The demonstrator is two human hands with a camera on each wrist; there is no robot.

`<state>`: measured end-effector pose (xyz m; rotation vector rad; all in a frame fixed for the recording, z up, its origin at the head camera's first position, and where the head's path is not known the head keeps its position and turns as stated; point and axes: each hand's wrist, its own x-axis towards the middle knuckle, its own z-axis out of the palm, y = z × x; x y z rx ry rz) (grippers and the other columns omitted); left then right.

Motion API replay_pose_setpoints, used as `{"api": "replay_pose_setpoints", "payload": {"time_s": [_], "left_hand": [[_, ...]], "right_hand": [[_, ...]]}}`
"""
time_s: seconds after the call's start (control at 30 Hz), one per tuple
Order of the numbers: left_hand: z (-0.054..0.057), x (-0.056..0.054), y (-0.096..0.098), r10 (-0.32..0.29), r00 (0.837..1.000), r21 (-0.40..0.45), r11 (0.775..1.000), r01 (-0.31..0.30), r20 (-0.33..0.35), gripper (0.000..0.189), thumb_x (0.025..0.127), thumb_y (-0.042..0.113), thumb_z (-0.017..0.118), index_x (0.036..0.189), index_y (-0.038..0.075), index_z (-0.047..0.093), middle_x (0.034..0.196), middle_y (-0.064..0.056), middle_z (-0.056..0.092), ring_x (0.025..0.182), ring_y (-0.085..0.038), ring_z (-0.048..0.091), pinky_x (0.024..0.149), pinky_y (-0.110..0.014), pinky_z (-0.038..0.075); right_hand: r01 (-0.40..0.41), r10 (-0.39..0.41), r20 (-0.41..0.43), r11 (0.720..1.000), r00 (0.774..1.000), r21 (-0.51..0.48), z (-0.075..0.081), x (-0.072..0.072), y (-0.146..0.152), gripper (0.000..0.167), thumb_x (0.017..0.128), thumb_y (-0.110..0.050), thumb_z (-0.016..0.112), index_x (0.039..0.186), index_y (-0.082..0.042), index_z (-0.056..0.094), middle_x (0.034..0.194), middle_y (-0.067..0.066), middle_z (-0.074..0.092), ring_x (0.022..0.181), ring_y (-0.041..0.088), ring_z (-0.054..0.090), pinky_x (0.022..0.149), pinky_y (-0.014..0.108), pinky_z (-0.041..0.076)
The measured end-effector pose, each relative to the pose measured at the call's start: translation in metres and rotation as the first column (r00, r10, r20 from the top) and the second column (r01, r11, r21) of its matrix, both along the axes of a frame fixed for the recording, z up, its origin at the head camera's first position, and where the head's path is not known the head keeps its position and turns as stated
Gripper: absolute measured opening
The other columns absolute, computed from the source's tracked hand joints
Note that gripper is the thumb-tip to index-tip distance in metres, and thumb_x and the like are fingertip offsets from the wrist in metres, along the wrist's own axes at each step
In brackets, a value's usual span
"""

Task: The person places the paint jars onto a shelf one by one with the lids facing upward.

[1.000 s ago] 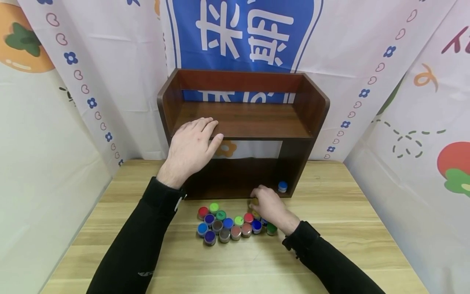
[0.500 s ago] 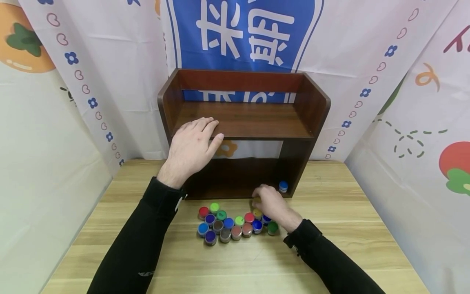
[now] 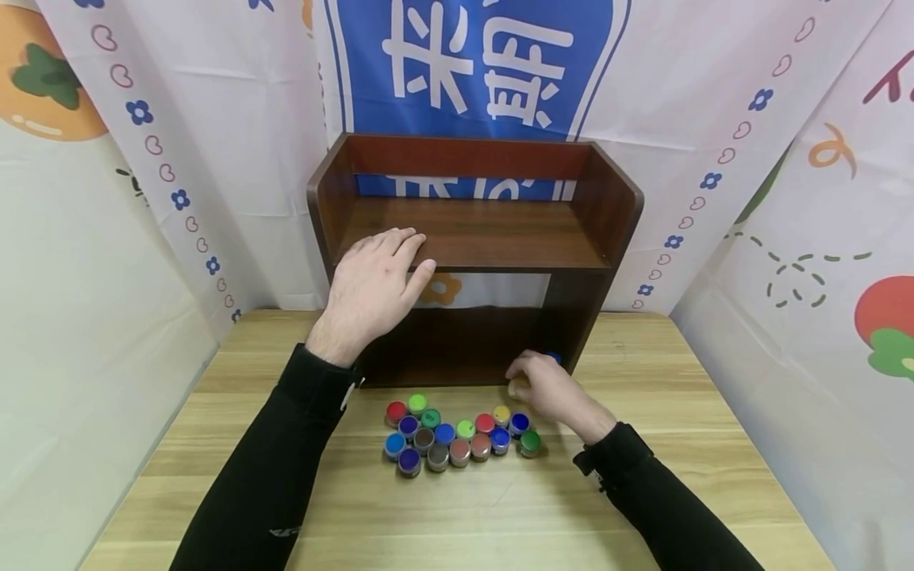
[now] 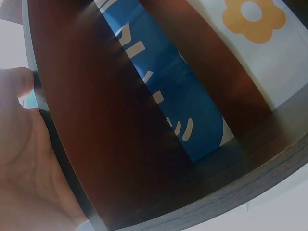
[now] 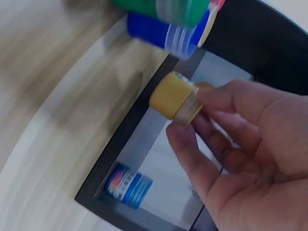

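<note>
In the head view my left hand [image 3: 374, 289] lies flat, fingers extended, on the left front of the dark brown wooden shelf [image 3: 493, 238]. The left wrist view shows its palm along the board's edge. My right hand [image 3: 548, 388] pinches a small yellow paint jar [image 5: 174, 96] between thumb and fingers, in front of the bottom compartment's right part. A blue paint jar [image 5: 129, 185] stands inside that compartment's right corner; in the head view the right hand mostly covers it.
On the light wood table [image 3: 343, 507], several paint jars stand bunched before the shelf, among them a red one [image 3: 396, 411], a green one [image 3: 530, 442] and another yellow one [image 3: 502, 415]. A printed cloth [image 3: 250, 198] hangs behind.
My right hand has moved rightward and toward the shelf with the yellow paint jar, uncovering jars at the group's right end and covering the blue one. The left hand stays put.
</note>
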<state>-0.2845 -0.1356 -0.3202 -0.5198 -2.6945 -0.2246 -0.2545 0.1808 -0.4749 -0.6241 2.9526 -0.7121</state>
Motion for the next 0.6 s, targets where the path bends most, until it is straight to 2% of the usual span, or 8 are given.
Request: {"api": "replay_pose_setpoints", "payload": {"time_s": [0.27,0.43,0.6], "left_hand": [[0.000,0.000,0.000,-0.001,1.000,-0.001,1.000,0.001,0.000,0.069,0.125,0.057,0.041,0.174,0.010,0.055,0.181,-0.016,0.056,0.170,-0.038,0.054,0.145,-0.060,0.040],[0.000,0.000,0.000,-0.002,1.000,-0.001,1.000,0.002,0.002,0.070,0.124,0.058,0.041,0.174,0.011,0.055,0.181,-0.016,0.056,0.170,-0.038,0.053,0.145,-0.060,0.040],[0.000,0.000,0.000,-0.003,1.000,-0.002,1.000,0.003,0.003,0.070,0.125,0.058,0.041,0.174,0.011,0.055,0.182,-0.016,0.056,0.171,-0.038,0.052,0.145,-0.060,0.040]], "right_hand": [[-0.114,0.111,0.065,0.993,0.992,0.041,-0.001,-0.006,0.014,0.014,0.109,-0.007,0.082,0.123,-0.006,0.085,0.129,0.009,0.081,0.120,0.027,0.078,0.113,0.052,0.069],[-0.222,0.215,0.090,0.973,0.972,0.068,-0.004,-0.012,0.023,0.014,0.110,-0.004,0.080,0.121,-0.009,0.085,0.129,0.006,0.080,0.113,0.020,0.074,0.110,0.047,0.071],[-0.312,0.307,0.058,0.945,0.950,0.095,-0.009,-0.017,0.032,0.014,0.111,-0.004,0.078,0.121,-0.011,0.085,0.130,0.005,0.080,0.114,0.018,0.074,0.109,0.044,0.071]]}}
